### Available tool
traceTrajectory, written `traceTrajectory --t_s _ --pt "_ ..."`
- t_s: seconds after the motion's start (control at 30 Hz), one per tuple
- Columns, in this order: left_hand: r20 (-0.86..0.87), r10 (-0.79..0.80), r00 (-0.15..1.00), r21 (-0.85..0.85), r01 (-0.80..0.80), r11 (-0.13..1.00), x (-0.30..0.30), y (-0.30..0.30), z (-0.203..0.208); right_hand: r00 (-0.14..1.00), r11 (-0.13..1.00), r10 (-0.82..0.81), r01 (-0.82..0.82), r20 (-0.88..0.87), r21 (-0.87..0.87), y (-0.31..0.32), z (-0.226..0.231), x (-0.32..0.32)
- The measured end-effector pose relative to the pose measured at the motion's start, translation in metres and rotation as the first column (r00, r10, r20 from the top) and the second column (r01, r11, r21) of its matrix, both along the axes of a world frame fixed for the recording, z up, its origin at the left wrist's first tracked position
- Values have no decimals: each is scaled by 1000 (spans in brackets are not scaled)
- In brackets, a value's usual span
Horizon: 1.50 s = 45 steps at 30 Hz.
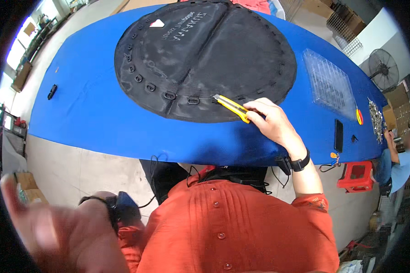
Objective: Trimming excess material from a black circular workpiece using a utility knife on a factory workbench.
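"Any writing?"
"Pale lettering (189, 28) on the black cover (248, 52), far left."
"Hands?"
"Right grip (275, 123) holds a yellow cutter (233, 108) over the cover's near edge; left grip (61, 232) blurred, can't tell. Blue desk (89, 107) extends left."

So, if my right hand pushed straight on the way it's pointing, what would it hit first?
Probably the round black cover: the tip of the yellow utility knife in your right hand is already over it, though whether they touch is unclear.
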State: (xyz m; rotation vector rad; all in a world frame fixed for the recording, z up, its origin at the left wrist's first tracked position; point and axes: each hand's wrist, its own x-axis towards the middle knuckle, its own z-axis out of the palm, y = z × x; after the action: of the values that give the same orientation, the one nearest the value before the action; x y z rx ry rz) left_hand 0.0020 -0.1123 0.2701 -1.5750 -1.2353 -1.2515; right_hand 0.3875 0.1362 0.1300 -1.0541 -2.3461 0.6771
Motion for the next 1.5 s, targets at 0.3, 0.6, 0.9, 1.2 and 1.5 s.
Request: traceTrajectory --t_s 0.3,0.6,0.9,1.2,1.5 --pt "259 -73 963 -717 242 654 78 102 -118 991 989 -69 52 116 138 20 -58 28" --pt "205 -6 979 -849 181 496 63 99 -244 960 985 -169 171 222 13 9 -72 9" --pt "103 -58 993 -850 118 513 61 99 -267 941 970 -242 238 235 47 -1 -91 8" --pt "11 -48 999 -832 36 554 61 101 -272 951 973 -229 225 209 47 -12 -86 13" --pt "72 -81 994 -814 106 571 61 105 -248 980 970 -197 190 34 148 -18 -100 27"
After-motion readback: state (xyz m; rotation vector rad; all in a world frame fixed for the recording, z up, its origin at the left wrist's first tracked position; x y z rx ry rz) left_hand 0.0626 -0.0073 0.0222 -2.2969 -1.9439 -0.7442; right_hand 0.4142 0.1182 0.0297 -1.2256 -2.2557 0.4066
